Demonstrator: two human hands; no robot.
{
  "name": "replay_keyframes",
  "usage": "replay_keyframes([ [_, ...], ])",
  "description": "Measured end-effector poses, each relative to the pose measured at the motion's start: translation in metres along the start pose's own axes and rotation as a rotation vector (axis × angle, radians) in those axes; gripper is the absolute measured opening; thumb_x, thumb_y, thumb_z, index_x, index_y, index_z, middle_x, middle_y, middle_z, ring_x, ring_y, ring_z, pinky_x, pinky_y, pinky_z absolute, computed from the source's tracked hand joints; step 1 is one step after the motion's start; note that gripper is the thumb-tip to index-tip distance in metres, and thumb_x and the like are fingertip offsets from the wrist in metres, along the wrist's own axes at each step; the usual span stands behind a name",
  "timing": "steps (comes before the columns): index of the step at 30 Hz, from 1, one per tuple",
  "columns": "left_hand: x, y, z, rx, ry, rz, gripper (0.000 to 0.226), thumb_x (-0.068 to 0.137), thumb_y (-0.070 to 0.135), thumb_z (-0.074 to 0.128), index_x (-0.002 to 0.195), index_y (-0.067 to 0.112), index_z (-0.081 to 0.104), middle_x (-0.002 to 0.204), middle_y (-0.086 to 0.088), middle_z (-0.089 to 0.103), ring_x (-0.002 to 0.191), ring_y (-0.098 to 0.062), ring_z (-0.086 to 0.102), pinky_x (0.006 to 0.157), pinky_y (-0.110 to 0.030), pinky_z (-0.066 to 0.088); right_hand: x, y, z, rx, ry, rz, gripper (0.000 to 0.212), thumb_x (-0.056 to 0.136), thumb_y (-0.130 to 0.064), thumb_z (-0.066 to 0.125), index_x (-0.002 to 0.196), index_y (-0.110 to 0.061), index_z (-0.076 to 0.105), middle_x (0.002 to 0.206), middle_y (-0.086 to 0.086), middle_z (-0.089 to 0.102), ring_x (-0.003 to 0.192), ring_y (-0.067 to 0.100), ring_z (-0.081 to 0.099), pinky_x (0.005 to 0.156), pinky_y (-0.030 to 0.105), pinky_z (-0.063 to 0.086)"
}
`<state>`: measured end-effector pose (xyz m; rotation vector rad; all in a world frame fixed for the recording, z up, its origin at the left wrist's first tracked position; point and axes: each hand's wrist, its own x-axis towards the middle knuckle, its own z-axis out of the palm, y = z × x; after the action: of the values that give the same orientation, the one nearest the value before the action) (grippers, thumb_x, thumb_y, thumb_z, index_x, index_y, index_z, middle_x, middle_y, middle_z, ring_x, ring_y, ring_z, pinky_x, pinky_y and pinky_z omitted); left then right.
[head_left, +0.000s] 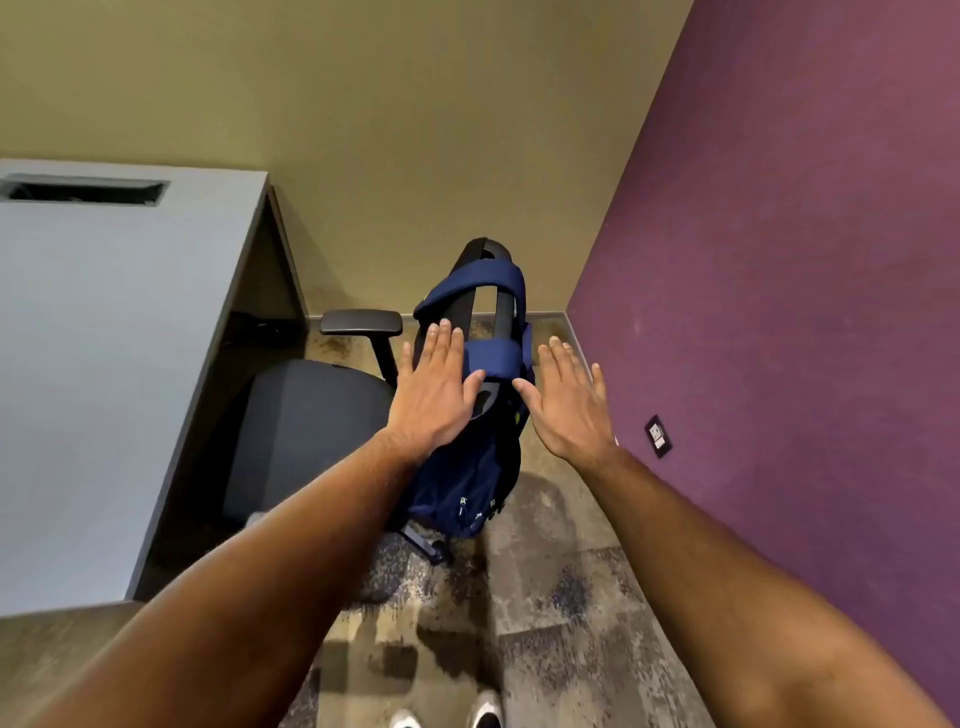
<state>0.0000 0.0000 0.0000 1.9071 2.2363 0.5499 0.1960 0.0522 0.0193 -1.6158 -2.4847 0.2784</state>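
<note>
Backpack (467, 483) hangs on the chair (311, 415) under the left hand (434, 395), whose straight fingers (441, 343) lie flat on it; the right hand (569, 410) hovers spread open just beside. Armrest (361, 322) and grey counter (104, 338) sit left of the fingers, purple wall (779, 260) right, mottled carpet (545, 597) below.

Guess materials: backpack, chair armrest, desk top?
Backpack: navy woven fabric, matte, probably nylon or polyester; it creases softly and has zips. Armrest: black matte pad, plastic or foam; smooth moulded edges. Desk top: grey matte laminate, likely; flat, uniform, sharp-edged.
</note>
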Motion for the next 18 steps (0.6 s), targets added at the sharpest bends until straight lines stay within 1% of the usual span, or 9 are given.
replay_keyframes([
  [4,0.007,0.019,0.009,-0.075,-0.084,-0.064,0.077,0.107,0.056,0.022,0.164,0.008,0.004,0.174,-0.010,0.001,0.161,-0.021,-0.003,0.128,-0.055,0.001,0.002,0.010,0.002,-0.018,-0.038,-0.020,0.074,0.105,-0.062,0.021,0.164,-0.017,0.017,0.174,0.001,0.011,0.159,0.016,0.006,0.128,0.052,0.004],
  [8,0.014,0.033,0.018,-0.088,-0.112,-0.150,0.082,0.105,0.058,0.031,0.164,0.009,0.002,0.174,-0.012,0.000,0.161,-0.027,-0.002,0.128,-0.057,0.009,0.015,0.020,0.008,0.012,-0.076,-0.062,0.074,0.105,-0.063,0.021,0.164,-0.019,0.015,0.174,-0.001,0.009,0.159,0.015,0.004,0.128,0.051,0.004],
  [11,0.018,0.042,0.024,-0.062,-0.072,-0.224,0.088,0.101,0.063,0.036,0.164,0.010,0.006,0.172,-0.013,0.012,0.160,-0.032,0.006,0.126,-0.059,0.017,0.028,0.029,0.014,0.013,-0.088,-0.102,0.075,0.104,-0.064,0.020,0.164,-0.019,0.015,0.174,-0.001,0.010,0.159,0.014,0.004,0.128,0.050,0.004],
  [14,0.021,0.045,0.029,-0.021,0.006,-0.233,0.093,0.096,0.070,0.039,0.163,0.010,0.016,0.165,-0.013,0.030,0.155,-0.033,0.021,0.122,-0.059,0.026,0.044,0.042,0.014,0.027,-0.100,-0.164,0.075,0.104,-0.065,0.020,0.164,-0.020,0.016,0.174,-0.002,0.012,0.159,0.014,0.006,0.128,0.050,0.004],
  [18,0.022,0.042,0.033,-0.008,0.070,-0.254,0.095,0.091,0.076,0.042,0.161,0.015,0.025,0.159,-0.010,0.039,0.149,-0.029,0.034,0.119,-0.054,0.034,0.068,0.061,0.009,0.066,-0.113,-0.261,0.070,0.106,-0.059,0.025,0.164,-0.022,0.016,0.173,-0.005,0.012,0.158,0.012,0.007,0.128,0.049,0.005],
])
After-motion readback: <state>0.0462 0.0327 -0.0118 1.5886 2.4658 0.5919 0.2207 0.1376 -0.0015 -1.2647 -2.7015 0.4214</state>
